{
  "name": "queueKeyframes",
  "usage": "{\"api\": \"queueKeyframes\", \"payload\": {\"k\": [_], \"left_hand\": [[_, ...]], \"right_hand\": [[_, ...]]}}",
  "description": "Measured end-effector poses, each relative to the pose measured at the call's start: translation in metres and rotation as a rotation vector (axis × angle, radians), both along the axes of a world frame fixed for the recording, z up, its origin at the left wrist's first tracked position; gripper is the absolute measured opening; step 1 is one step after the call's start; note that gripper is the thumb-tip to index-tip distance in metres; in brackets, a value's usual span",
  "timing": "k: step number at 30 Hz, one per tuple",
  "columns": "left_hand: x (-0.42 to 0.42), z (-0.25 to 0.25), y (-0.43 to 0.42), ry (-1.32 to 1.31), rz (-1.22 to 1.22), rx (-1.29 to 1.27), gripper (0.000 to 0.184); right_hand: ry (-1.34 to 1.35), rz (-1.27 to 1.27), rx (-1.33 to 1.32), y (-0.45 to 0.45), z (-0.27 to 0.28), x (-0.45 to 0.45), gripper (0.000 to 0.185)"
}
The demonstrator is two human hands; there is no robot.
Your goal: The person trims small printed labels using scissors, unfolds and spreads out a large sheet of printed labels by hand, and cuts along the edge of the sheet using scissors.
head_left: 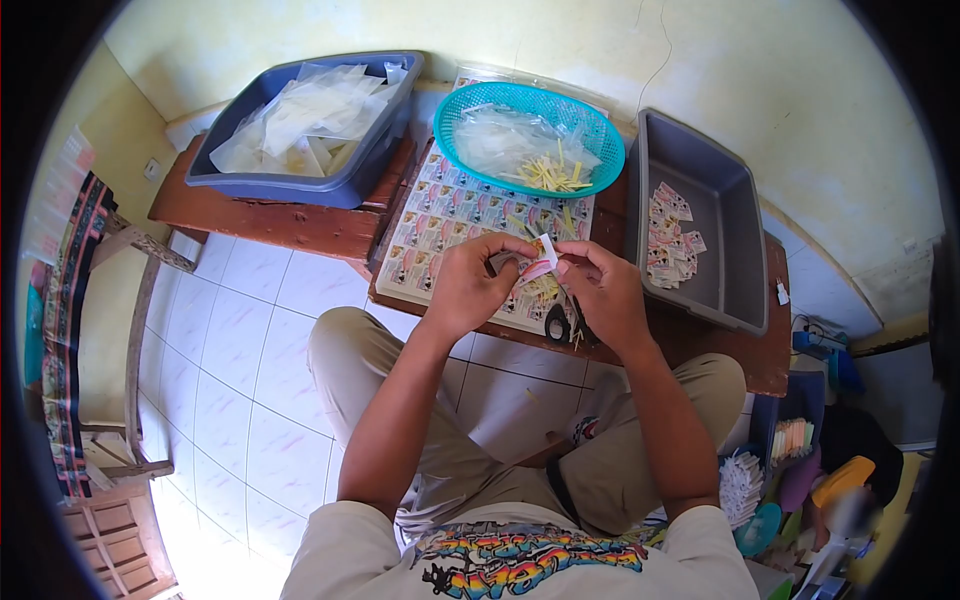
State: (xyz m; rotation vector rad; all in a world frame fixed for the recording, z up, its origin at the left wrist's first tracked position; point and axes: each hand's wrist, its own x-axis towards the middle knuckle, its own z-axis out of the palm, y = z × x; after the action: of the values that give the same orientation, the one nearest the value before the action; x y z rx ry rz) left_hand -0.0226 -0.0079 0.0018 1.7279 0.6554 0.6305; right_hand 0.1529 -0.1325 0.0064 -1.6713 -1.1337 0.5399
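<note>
Left hand [475,283], right hand [602,290] pinch card [541,263]; grey tub [722,212] holds cards [672,243]

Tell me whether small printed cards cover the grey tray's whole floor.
No, the cards lie toward one side of the grey tray, beside bare floor.

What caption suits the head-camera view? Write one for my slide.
Left hand and right hand hold a small printed label over label sheets, near a turquoise basket.
</note>
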Motion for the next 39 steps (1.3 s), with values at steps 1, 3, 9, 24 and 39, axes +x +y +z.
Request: {"api": "queueKeyframes", "payload": {"k": [1, 3, 9, 24, 39], "left_hand": [[0.0, -0.003, 0.001, 0.014, -0.02, 0.04, 0.022], [0.0, -0.003, 0.001, 0.028, -0.041, 0.081, 0.022], [0.0, 0.001, -0.001, -0.048, -0.048, 0.221, 0.021], [0.008, -0.016, -0.004, -0.078, 0.149, 0.139, 0.021], [0.013, -0.031, 0.001, -0.286, 0.103, -0.074, 0.018]], "right_hand": [[0.053, 0.008, -0.015, 0.0, -0.001, 0.001, 0.026], [0.105, 0.015, -0.028, 0.001, -0.003, 0.002, 0.024], [0.189, 0.001, -0.046, 0.001, -0.003, 0.004, 0.019], [0.383, -0.09, -0.047, 0.0, 0.002, -0.008, 0.015], [0.054, -0.117, 0.008, -0.022, -0.009, -0.003, 0.029]]}}
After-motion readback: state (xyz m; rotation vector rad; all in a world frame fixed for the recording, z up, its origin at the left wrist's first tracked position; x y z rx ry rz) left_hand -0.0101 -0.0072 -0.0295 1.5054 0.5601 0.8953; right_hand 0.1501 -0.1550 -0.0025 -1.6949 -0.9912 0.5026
